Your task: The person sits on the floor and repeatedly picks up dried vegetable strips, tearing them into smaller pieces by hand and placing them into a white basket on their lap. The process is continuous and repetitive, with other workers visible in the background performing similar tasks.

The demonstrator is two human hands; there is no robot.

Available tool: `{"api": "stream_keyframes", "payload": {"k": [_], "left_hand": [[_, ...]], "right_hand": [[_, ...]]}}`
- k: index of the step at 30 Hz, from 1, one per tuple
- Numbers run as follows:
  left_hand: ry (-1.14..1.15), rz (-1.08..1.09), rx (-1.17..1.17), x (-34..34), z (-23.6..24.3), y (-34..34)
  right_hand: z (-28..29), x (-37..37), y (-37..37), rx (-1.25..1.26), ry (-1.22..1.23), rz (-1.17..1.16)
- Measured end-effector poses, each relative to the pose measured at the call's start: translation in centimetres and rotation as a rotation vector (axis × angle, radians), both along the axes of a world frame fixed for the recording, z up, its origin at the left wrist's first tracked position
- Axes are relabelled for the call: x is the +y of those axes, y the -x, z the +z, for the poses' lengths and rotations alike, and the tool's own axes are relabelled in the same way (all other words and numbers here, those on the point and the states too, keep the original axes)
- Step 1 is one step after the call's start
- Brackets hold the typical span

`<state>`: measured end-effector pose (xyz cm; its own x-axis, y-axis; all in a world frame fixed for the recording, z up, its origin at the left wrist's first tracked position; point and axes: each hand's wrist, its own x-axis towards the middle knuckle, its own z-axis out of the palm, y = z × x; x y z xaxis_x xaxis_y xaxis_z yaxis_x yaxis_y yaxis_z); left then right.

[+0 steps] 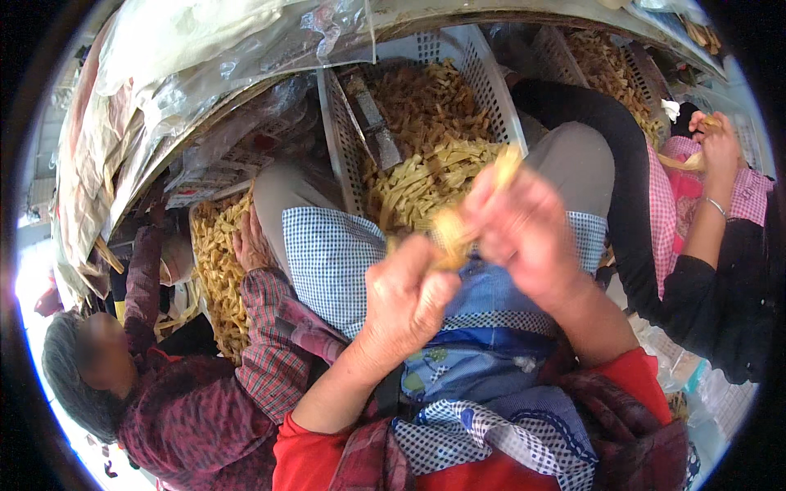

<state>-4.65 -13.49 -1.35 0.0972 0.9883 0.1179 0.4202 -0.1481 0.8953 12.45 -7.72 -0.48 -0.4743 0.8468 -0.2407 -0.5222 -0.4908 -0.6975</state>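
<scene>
My left hand (409, 295) is closed, its thumb and fingers gripping a soft yellow strip (449, 231). The strip is looped between both hands, just above my lap and the near edge of the basket. My right hand (524, 233) pinches the same strip, with a yellow end sticking up past the fingertips; motion blurs this hand. In front of my hands stands a white perforated plastic basket (491, 78). Pale yellow knotted pieces (426, 176) fill its near part, and browner pieces (430, 102) lie farther back.
A dark flat bar (368, 119) leans along the basket's left side. At left, a co-worker's hand (252, 241) rests by a basket of yellow pieces (217, 282). At right, another person's hand (719, 147) holds a yellow strip. Clear plastic sheeting (246, 41) covers the surface ahead.
</scene>
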Motion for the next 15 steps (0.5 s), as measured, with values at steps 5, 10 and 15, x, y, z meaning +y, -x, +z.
{"api": "stream_keyframes", "payload": {"k": [5,10,15], "left_hand": [[0.330,-0.058,-0.083,-0.5,-0.3,2.4],[0.258,-0.184,-0.102,2.2,1.8,0.5],[0.160,-0.282,-0.126,0.2,0.6,0.4]], "right_hand": [[2.1,2.0,-1.6,0.196,-0.194,-0.206],[1.4,0.3,-0.3,-0.274,-0.544,-0.114],[0.9,0.5,-1.2,0.173,-0.260,-0.058]]}}
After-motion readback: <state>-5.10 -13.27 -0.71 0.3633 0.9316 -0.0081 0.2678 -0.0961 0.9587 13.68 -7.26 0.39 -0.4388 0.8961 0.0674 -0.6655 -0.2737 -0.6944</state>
